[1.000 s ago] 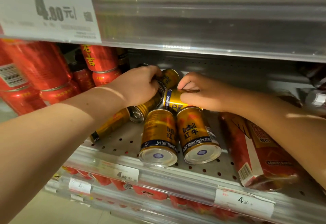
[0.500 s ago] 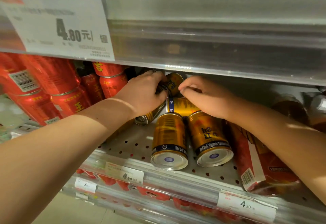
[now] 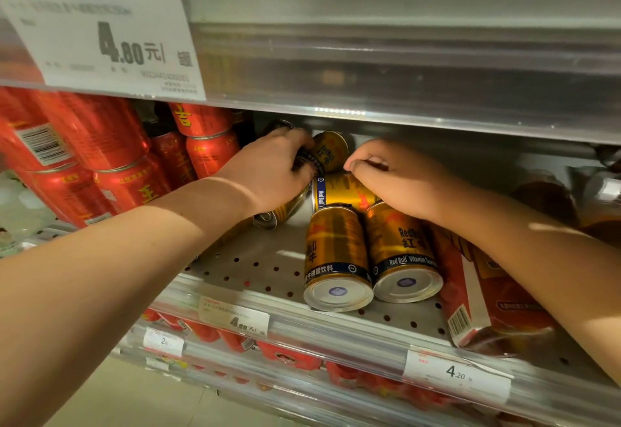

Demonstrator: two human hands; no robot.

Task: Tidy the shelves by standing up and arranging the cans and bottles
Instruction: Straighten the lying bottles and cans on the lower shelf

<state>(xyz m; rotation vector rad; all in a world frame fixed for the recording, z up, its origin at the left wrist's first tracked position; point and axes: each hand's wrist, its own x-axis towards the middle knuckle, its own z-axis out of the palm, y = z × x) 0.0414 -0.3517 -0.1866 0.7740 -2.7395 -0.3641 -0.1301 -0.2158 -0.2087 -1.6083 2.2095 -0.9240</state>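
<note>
Stock entry: gold cans, five in view, all toppled on the perforated shelf (image 3: pixel 255 268). The front-left can (image 3: pixel 337 255) and front-right can (image 3: pixel 403 252) lie side by side at the shelf's front edge, bases outward. The crosswise can (image 3: pixel 342 193) lies just behind them at mid-shelf, touching both. The slanted can (image 3: pixel 279 213) lies left of the shelf's centre, and the rear can (image 3: pixel 331 151) is at the shelf's back. The left hand (image 3: pixel 268 174) is wrapped around the slanted can. The right hand (image 3: pixel 396 178) has its fingers curled over the crosswise can, gripping it. Handling, as judged: rigid thin metal, smooth, prone to rolling, dentable, moderately heavy if full; grasp round the mid-body and tip onto the base. Also on the shelf: red cans (image 3: pixel 117 157) stacked upright at the left end, and a red carton (image 3: pixel 470 292) on its side at the right end, contents unseen.
</note>
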